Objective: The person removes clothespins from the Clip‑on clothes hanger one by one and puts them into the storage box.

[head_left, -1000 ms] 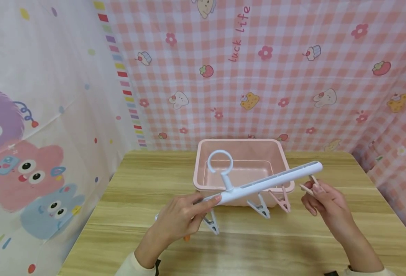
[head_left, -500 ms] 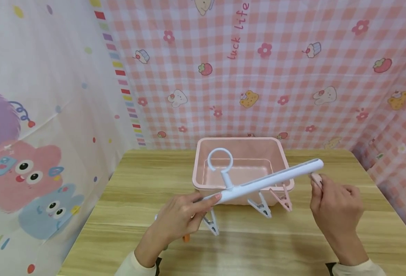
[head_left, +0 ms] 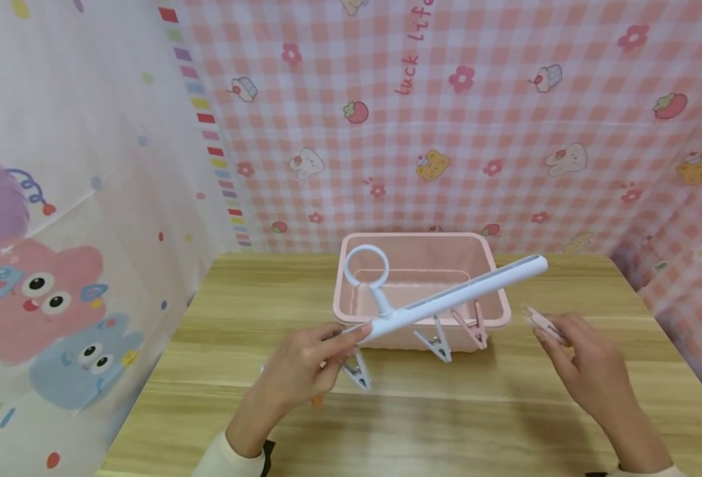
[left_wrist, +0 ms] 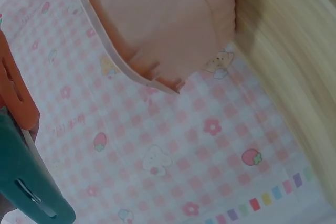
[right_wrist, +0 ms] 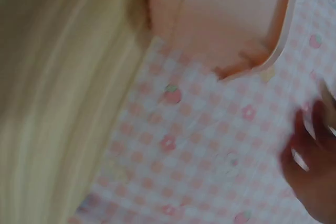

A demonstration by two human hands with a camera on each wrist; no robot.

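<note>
My left hand [head_left: 303, 364] grips a pale blue clip hanger [head_left: 458, 296] near its middle, just beside its ring-shaped hook [head_left: 366, 246]. The hanger's right arm slants up and away. Beneath it dangle a pink clothespin [head_left: 474, 330] and pale blue clothespins [head_left: 437, 344]. In the left wrist view, an orange clothespin [left_wrist: 18, 87] and a green clothespin [left_wrist: 34, 177] show at the left edge. My right hand [head_left: 592, 368] pinches a pale pink clothespin [head_left: 544, 324], apart from the hanger's right tip and below it. In the right wrist view that hand is blurred.
Behind the hanger, a pink plastic bin [head_left: 340, 285] stands at the back of the wooden table [head_left: 255, 291]. A pink checked cloth [head_left: 386, 146] hangs behind and to the right, and a white printed cloth [head_left: 166, 165] on the left.
My right hand turned over and held its clothespin at the hanger's tip, then drew down and away with it. The hanger has shifted slightly left and up in view.
</note>
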